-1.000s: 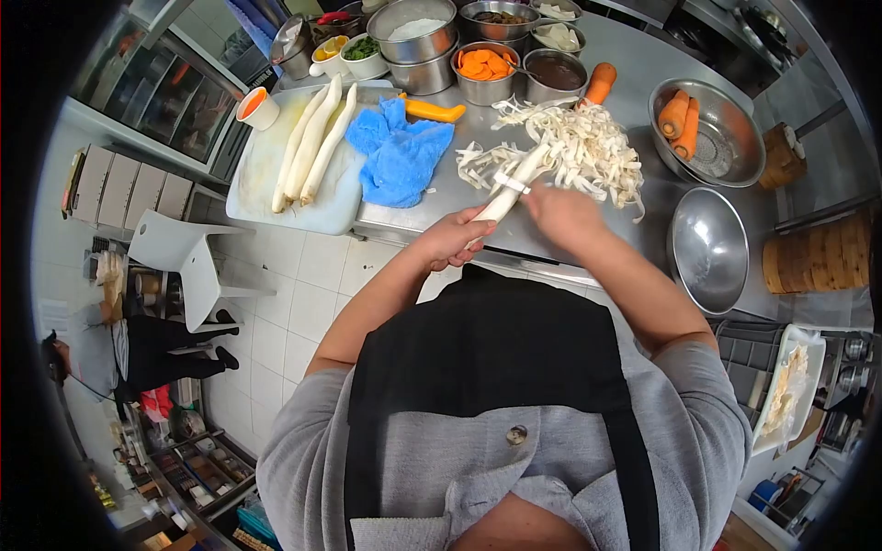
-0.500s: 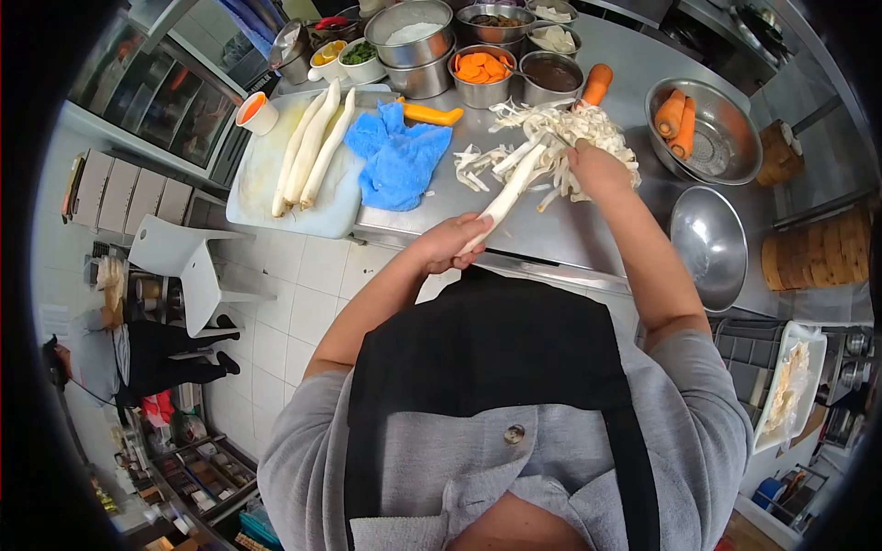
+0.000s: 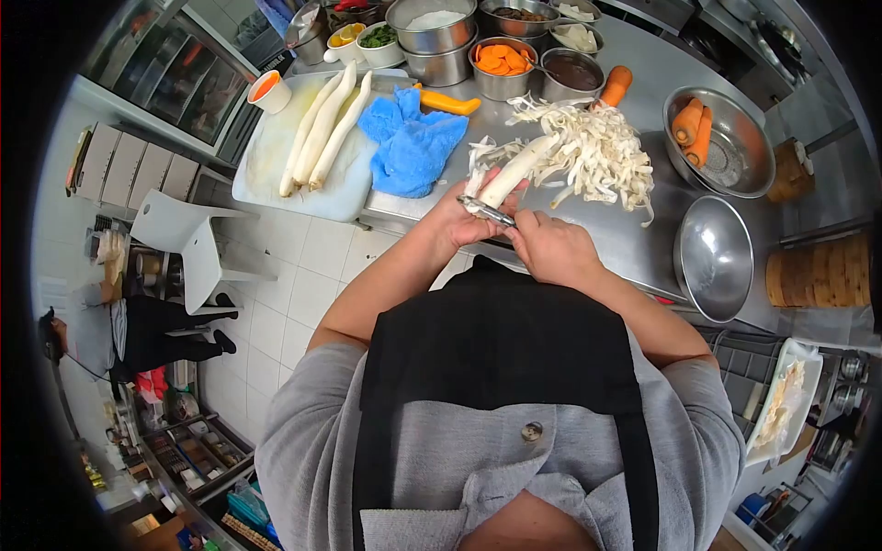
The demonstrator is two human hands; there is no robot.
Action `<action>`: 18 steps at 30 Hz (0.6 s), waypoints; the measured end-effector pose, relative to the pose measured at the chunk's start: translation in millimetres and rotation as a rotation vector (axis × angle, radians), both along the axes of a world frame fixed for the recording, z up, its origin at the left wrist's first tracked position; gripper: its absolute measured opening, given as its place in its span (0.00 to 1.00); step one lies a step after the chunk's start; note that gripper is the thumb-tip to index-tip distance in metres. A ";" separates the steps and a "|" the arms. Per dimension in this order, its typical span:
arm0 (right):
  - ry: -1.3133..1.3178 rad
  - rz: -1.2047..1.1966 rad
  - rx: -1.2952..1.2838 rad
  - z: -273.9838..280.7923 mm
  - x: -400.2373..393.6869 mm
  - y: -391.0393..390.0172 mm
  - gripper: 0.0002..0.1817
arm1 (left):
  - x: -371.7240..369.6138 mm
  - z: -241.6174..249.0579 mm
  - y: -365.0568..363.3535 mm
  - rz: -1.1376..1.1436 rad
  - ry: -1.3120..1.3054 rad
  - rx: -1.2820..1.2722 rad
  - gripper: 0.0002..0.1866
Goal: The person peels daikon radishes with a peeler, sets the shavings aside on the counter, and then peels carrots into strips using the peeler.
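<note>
My left hand (image 3: 457, 220) is closed around the near end of a long white radish (image 3: 519, 170), which slants up and away over the counter edge. My right hand (image 3: 559, 246) grips a metal peeler (image 3: 489, 211), its head lying against the radish close to my left fingers. A thin strip of peel hangs by the left hand. Just beyond the radish's far end spreads a heap of pale peelings (image 3: 606, 151). Three more peeled white radishes (image 3: 322, 129) lie on a white cutting board (image 3: 257, 179) to the left.
A blue cloth (image 3: 409, 147) and a yellow-handled tool (image 3: 448, 101) lie beside the board. Metal bowls, one with carrot slices (image 3: 503, 61), line the back. At right are a bowl (image 3: 753, 174) holding carrots and a tilted bowl (image 3: 714, 262). A person (image 3: 152, 335) stands far left.
My right hand and the peeler have come from the peelings heap down toward my left hand, at the radish's near end. The view has shifted slightly.
</note>
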State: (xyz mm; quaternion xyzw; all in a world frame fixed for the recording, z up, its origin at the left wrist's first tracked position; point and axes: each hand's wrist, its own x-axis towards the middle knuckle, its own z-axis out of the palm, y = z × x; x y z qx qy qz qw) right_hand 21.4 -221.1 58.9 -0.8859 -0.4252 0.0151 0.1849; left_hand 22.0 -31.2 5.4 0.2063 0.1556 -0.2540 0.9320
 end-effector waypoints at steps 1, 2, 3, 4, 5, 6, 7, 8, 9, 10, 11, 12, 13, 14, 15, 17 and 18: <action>-0.005 0.001 -0.002 -1.2 -0.6 -0.1 0.12 | -0.3 -3.4 0.4 -0.026 0.017 -0.035 0.26; -0.007 -0.062 -0.042 -2.4 3.4 -0.5 0.13 | -0.4 -6.4 0.8 -0.053 0.035 -0.069 0.25; -0.009 -0.126 -0.083 -3.7 13.6 -2.1 0.13 | -0.6 -7.5 0.2 -0.080 0.052 -0.104 0.24; -0.010 -0.192 -0.124 -5.7 26.4 -4.6 0.14 | -3.4 0.6 -4.9 -0.098 0.051 -0.100 0.22; 0.035 -0.286 -0.160 -10.2 45.2 -9.3 0.16 | -4.8 1.9 -6.2 -0.112 0.060 -0.096 0.22; 0.080 -0.379 -0.197 -17.0 67.5 -17.4 0.18 | -6.5 2.3 -6.7 -0.125 0.068 -0.094 0.21; 0.111 -0.424 -0.216 -25.7 87.9 -30.2 0.19 | -7.4 2.7 -5.8 -0.137 0.074 -0.092 0.21; 0.129 -0.466 -0.189 -30.5 93.9 -38.8 0.19 | -5.8 -4.7 0.9 -0.153 0.018 -0.156 0.23; 0.146 -0.505 -0.159 -31.5 100.0 -41.0 0.19 | -2.0 -2.0 4.4 -0.134 0.011 -0.120 0.23; 0.155 -0.473 -0.153 -19.3 92.0 -34.6 0.19 | -2.3 -0.1 6.8 -0.113 0.014 -0.086 0.23; 0.171 -0.443 -0.149 -8.0 75.8 -27.6 0.19 | -4.7 -0.5 7.8 -0.094 0.024 -0.053 0.23; 0.182 -0.415 -0.142 0.1 60.7 -18.9 0.19 | -3.8 -1.7 8.4 -0.090 0.037 -0.053 0.24; 0.200 -0.345 -0.141 -0.9 48.5 -11.6 0.17 | -2.4 -1.1 7.1 -0.066 0.067 -0.013 0.24; 0.215 -0.316 -0.181 1.8 35.4 -2.7 0.17 | -1.2 0.5 3.9 -0.044 0.097 0.028 0.24; 0.187 -0.248 -0.143 2.8 23.0 1.9 0.17 | -0.2 1.0 0.8 -0.022 0.128 0.068 0.25; 0.127 -0.112 -0.065 4.3 5.6 7.3 0.16 | 0.2 0.0 -4.8 0.033 0.112 0.131 0.22; 0.124 -0.097 -0.060 6.3 1.8 8.7 0.15 | -0.2 -0.5 -5.7 0.060 0.104 0.163 0.21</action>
